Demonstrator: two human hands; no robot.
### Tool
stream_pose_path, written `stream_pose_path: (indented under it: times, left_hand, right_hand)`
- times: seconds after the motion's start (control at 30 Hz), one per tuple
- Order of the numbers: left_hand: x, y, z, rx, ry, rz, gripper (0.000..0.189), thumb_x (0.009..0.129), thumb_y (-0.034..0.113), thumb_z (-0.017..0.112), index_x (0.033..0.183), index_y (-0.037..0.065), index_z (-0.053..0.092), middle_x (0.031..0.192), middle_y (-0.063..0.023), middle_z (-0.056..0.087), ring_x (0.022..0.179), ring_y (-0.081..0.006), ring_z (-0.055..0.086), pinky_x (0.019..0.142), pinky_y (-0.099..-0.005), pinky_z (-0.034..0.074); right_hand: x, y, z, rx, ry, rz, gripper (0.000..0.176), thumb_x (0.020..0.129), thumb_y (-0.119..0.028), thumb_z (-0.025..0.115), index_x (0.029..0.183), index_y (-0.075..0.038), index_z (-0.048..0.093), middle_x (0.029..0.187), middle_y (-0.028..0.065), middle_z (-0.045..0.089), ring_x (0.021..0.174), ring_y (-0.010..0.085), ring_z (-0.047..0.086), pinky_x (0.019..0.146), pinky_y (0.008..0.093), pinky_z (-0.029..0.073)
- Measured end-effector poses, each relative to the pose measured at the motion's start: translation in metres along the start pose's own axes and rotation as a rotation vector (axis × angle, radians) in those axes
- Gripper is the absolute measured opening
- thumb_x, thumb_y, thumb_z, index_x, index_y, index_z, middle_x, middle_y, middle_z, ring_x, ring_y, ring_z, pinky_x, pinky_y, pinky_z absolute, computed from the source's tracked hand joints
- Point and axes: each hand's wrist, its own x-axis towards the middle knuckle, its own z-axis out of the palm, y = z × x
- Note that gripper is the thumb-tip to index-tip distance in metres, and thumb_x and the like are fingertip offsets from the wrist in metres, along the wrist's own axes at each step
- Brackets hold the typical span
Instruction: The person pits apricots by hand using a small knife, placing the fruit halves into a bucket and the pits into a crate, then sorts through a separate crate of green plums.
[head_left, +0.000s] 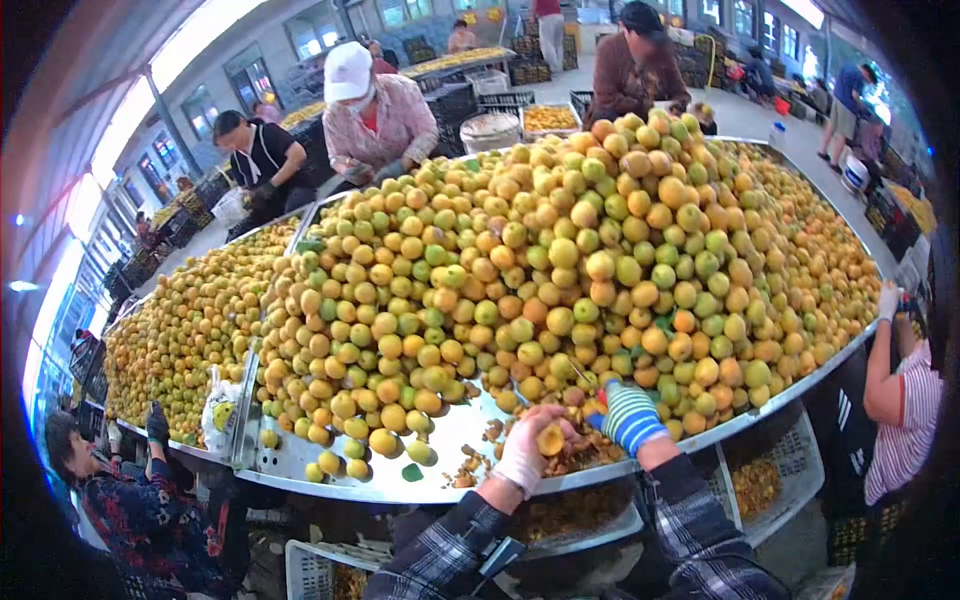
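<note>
My left hand (522, 455), in a pale thin glove, is closed around a cut apricot (550, 440) whose hollow orange inside faces up. Just to its right, my right hand (633, 420) wears a blue-and-white striped glove. Its fingers are wrapped round a small knife (602, 397) with a reddish handle; the thin blade points up and left, toward the fruit heap. Below and between both hands lie apricot pieces and scraps (590, 458) on the table's near edge. A great pile of whole apricots (560, 250) rises directly beyond my hands.
The metal table (350, 487) has a raised rim and a divider (243, 400) at left. White crates (800, 460) with apricot pieces stand under the near edge. Several people work around the table. A plastic bag (220, 405) lies near the divider.
</note>
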Motion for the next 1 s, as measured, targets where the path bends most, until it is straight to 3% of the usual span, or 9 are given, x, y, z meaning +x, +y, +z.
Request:
stream_pose_path:
  times: [0.3, 0.47, 0.63, 0.67, 0.8, 0.83, 0.9, 0.93, 1.0]
  left_hand:
    - [-0.006, 0.006, 0.0, 0.061, 0.099, -0.033, 0.035, 0.09, 0.02, 0.056, 0.116, -0.001, 0.048, 0.101, -0.0143, 0.061, 0.079, -0.0242, 0.064, 0.065, -0.0328, 0.054]
    - [0.0, 0.003, -0.004, 0.185, 0.127, -0.026, 0.043, 0.092, 0.025, 0.056, 0.125, 0.001, 0.046, 0.112, -0.0159, 0.057, 0.076, -0.0215, 0.063, 0.064, -0.0316, 0.053]
    - [0.01, -0.006, 0.003, 0.105, -0.181, 0.084, 0.04, 0.092, 0.031, 0.049, 0.122, 0.005, 0.052, 0.108, -0.0104, 0.058, 0.088, -0.0187, 0.06, 0.064, -0.0306, 0.053]
    - [0.006, -0.003, 0.013, 0.096, -0.128, 0.019, 0.039, 0.092, 0.033, 0.048, 0.121, 0.006, 0.053, 0.108, -0.0104, 0.058, 0.085, -0.0191, 0.061, 0.063, -0.0306, 0.053]
    - [0.003, -0.002, -0.002, -0.038, -0.141, -0.058, 0.04, 0.092, 0.033, 0.052, 0.121, 0.006, 0.051, 0.103, -0.0106, 0.058, 0.073, -0.0197, 0.062, 0.059, -0.029, 0.052]
    - [0.002, 0.002, 0.004, -0.081, -0.097, -0.03, 0.041, 0.092, 0.033, 0.053, 0.122, 0.006, 0.049, 0.101, -0.0107, 0.058, 0.07, -0.0194, 0.062, 0.057, -0.0283, 0.052]
    - [-0.004, 0.004, 0.008, -0.025, -0.062, -0.043, 0.041, 0.092, 0.03, 0.054, 0.124, 0.005, 0.047, 0.102, -0.0117, 0.059, 0.07, -0.0205, 0.062, 0.057, -0.0275, 0.052]
    - [-0.004, 0.003, 0.01, -0.009, -0.14, -0.044, 0.04, 0.093, 0.029, 0.052, 0.125, 0.005, 0.045, 0.103, -0.0132, 0.059, 0.07, -0.0209, 0.062, 0.057, -0.0279, 0.052]
    - [-0.005, 0.0, 0.017, 0.024, -0.227, -0.088, 0.044, 0.095, 0.029, 0.047, 0.132, 0.006, 0.039, 0.104, -0.0179, 0.059, 0.067, -0.0231, 0.063, 0.057, -0.0305, 0.052]
  right_hand:
    - [-0.005, -0.004, 0.001, 0.01, 0.039, -0.014, 0.051, 0.069, -0.04, 0.075, 0.094, 0.001, 0.057, 0.083, 0.0216, 0.065, 0.081, 0.0381, 0.063, 0.072, 0.0445, 0.051]
    - [0.008, 0.0, 0.007, 0.279, 0.181, 0.031, 0.057, 0.065, -0.045, 0.078, 0.091, 0.003, 0.06, 0.083, 0.0229, 0.065, 0.079, 0.0386, 0.063, 0.069, 0.0431, 0.051]
    - [-0.009, -0.027, 0.0, 0.585, 0.233, -0.141, 0.048, 0.071, -0.046, 0.074, 0.086, -0.003, 0.063, 0.081, 0.022, 0.064, 0.077, 0.0395, 0.062, 0.064, 0.0452, 0.049]
    - [0.0, -0.022, 0.023, 0.653, 0.328, -0.233, 0.046, 0.072, -0.046, 0.073, 0.085, -0.003, 0.062, 0.079, 0.0219, 0.064, 0.077, 0.04, 0.062, 0.064, 0.0449, 0.049]
    - [-0.011, -0.029, -0.002, 0.849, 0.151, -0.202, 0.046, 0.076, -0.043, 0.072, 0.086, 0.001, 0.061, 0.076, 0.0225, 0.063, 0.073, 0.0395, 0.062, 0.062, 0.0433, 0.048]
    - [-0.013, -0.032, -0.009, 0.722, 0.284, -0.208, 0.041, 0.079, -0.038, 0.071, 0.085, 0.001, 0.062, 0.071, 0.0155, 0.064, 0.064, 0.0286, 0.063, 0.057, 0.0374, 0.048]
    - [-0.02, -0.042, -0.021, 1.509, 0.177, 0.028, 0.032, 0.082, -0.033, 0.069, 0.082, -0.002, 0.063, 0.065, 0.0054, 0.062, 0.054, 0.014, 0.058, 0.05, 0.0288, 0.045]
    - [-0.019, -0.032, -0.022, 1.575, 0.15, 0.058, 0.026, 0.086, -0.03, 0.066, 0.08, -0.005, 0.063, 0.061, -0.0012, 0.056, 0.051, 0.0048, 0.051, 0.044, 0.0221, 0.04]
    - [-0.015, -0.025, -0.02, 1.831, 0.215, 0.018, 0.034, 0.086, -0.037, 0.066, 0.068, -0.01, 0.055, 0.051, -0.0013, 0.048, 0.042, 0.0078, 0.046, 0.038, 0.0229, 0.035]
